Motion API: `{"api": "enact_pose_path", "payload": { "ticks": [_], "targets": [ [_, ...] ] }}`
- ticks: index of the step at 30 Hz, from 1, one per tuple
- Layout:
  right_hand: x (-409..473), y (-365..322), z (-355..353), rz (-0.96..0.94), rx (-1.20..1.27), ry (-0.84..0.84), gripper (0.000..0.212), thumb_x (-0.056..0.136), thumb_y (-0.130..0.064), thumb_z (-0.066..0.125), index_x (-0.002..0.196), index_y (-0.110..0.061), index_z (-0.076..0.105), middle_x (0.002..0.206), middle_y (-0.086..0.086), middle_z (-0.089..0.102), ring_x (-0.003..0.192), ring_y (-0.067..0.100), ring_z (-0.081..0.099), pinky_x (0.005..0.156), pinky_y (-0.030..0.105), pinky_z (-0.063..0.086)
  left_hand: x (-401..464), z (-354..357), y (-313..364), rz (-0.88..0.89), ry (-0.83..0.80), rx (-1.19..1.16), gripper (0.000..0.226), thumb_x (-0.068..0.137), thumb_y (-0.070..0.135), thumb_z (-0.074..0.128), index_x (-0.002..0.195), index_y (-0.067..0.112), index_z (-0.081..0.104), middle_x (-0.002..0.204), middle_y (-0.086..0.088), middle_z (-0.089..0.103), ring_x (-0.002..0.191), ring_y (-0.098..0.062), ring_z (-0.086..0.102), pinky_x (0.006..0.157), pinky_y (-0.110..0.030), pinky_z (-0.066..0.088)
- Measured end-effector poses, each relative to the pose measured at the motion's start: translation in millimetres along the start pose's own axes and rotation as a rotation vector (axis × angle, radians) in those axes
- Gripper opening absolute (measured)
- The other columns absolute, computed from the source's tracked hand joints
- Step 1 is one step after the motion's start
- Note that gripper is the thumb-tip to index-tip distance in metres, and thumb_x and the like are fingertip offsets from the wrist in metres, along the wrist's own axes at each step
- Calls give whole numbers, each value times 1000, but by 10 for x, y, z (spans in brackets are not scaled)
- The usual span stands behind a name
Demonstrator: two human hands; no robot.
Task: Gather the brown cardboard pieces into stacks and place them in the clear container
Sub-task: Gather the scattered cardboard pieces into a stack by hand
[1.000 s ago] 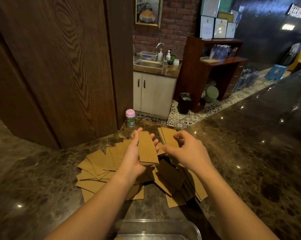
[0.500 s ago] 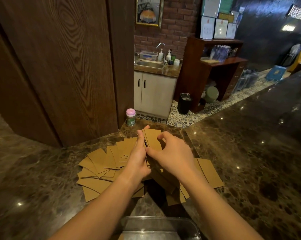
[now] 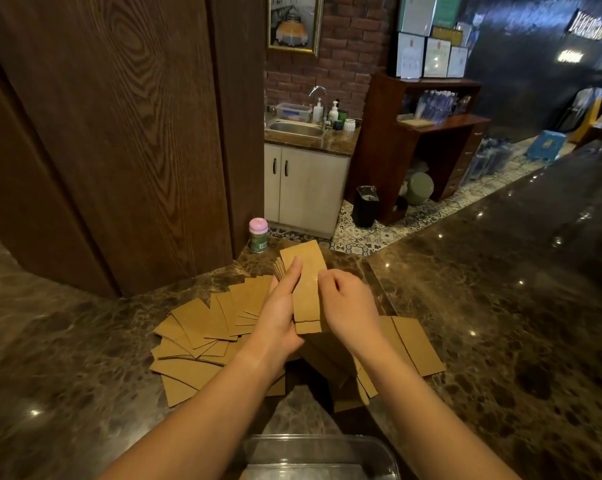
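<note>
Both my hands hold one stack of brown cardboard pieces (image 3: 308, 285) upright above the marble counter. My left hand (image 3: 282, 313) grips its left side, thumb along the front. My right hand (image 3: 349, 308) presses against its right edge with fingers curled. Under my hands, loose cardboard pieces (image 3: 202, 334) fan out over the counter to the left, and more cardboard pieces (image 3: 413, 344) lie to the right. The clear container (image 3: 386, 455) sits at the bottom edge of the view, between my forearms, partly cut off.
A small jar with a pink lid (image 3: 258, 235) stands behind the pile by the wooden pillar (image 3: 119, 133). The dark marble counter (image 3: 500, 323) stretches away to the right. Beyond it are a sink cabinet (image 3: 304, 188) and a black bin (image 3: 365, 206) on the floor.
My right hand brought a second bunch of pieces against the stack in my left hand. The joined stack now stands more upright and farther forward, held by both hands.
</note>
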State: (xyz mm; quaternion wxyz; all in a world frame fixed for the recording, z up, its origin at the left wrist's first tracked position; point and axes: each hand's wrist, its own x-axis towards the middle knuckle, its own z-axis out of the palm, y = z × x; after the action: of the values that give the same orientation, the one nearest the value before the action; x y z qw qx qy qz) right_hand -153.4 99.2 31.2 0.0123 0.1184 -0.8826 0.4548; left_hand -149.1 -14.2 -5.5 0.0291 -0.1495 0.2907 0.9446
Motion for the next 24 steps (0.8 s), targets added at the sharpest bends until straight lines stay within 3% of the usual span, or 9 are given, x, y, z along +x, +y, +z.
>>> {"api": "enact_pose_path", "payload": {
  "ticks": [3, 6, 9, 10, 12, 14, 17, 20, 24],
  "targets": [
    [-65, 104, 92, -47, -241, 76, 35, 107, -42, 35, 115, -25, 65, 105, -2, 53, 102, 18, 51, 80, 34, 43, 32, -18, -38, 5, -40, 7, 59, 80, 34, 74, 136, 23, 58, 128, -19, 66, 114, -34, 66, 75, -42, 60],
    [-131, 136, 122, -54, -236, 134, 43, 104, -41, 42, 145, -30, 42, 132, 1, 42, 125, 21, 40, 99, 38, 41, 49, -33, -36, 37, -81, 53, 37, 93, 20, 63, 127, 35, 64, 120, -15, 72, 108, -34, 69, 73, -41, 60],
    [-110, 146, -61, -240, -166, -41, 88, 87, -66, 59, 156, -46, 7, 162, -19, 6, 150, 7, 4, 120, 43, 16, 67, -66, 11, -26, -30, 177, 34, 94, 14, 58, 126, 25, 62, 96, -10, 78, 84, -26, 76, 59, -36, 60],
    [-95, 154, -143, -301, -164, -195, 110, 76, -74, 67, 154, -55, -8, 161, -31, -11, 149, -3, -14, 120, 43, 5, 52, -70, 28, -61, -14, 264, 32, 91, 15, 60, 124, 16, 61, 85, -10, 78, 74, -24, 76, 54, -33, 58],
    [-61, 172, -259, -364, -287, -415, 139, 60, -76, 79, 145, -60, -30, 162, -27, -24, 144, -5, -34, 118, 41, -9, 27, -71, 32, -152, -35, 359, 30, 86, 12, 62, 115, 5, 62, 74, -14, 71, 64, -27, 71, 52, -33, 56],
    [-49, 186, -292, -353, -374, -484, 146, 58, -67, 85, 144, -58, -33, 170, -9, -5, 152, 5, -21, 120, 42, -11, 7, -52, -22, -239, -103, 383, 23, 78, 5, 61, 98, 2, 73, 73, -17, 70, 66, -30, 71, 52, -34, 56],
    [-63, 222, -267, -345, -330, -485, 137, 62, -51, 86, 151, -56, -18, 159, -2, 28, 146, 16, 21, 117, 34, 15, 16, -56, -130, -278, -100, 432, 18, 67, 7, 61, 73, 5, 78, 70, -17, 68, 69, -31, 70, 58, -34, 55],
    [-101, 279, -236, -365, -347, -497, 130, 64, -47, 84, 154, -51, -9, 155, -3, 31, 145, 18, 23, 114, 34, 23, 24, -128, -173, -297, -25, 436, 23, 75, 8, 58, 91, 1, 73, 82, -22, 65, 91, -37, 65, 78, -44, 48],
    [-74, 302, -209, -397, -382, -531, 134, 64, -61, 84, 154, -51, -15, 167, -2, 16, 153, 15, 9, 122, 40, 5, -3, -129, -148, -292, -27, 403, 24, 76, 6, 59, 89, 3, 78, 88, -24, 68, 89, -38, 68, 82, -47, 53]
  ]
}}
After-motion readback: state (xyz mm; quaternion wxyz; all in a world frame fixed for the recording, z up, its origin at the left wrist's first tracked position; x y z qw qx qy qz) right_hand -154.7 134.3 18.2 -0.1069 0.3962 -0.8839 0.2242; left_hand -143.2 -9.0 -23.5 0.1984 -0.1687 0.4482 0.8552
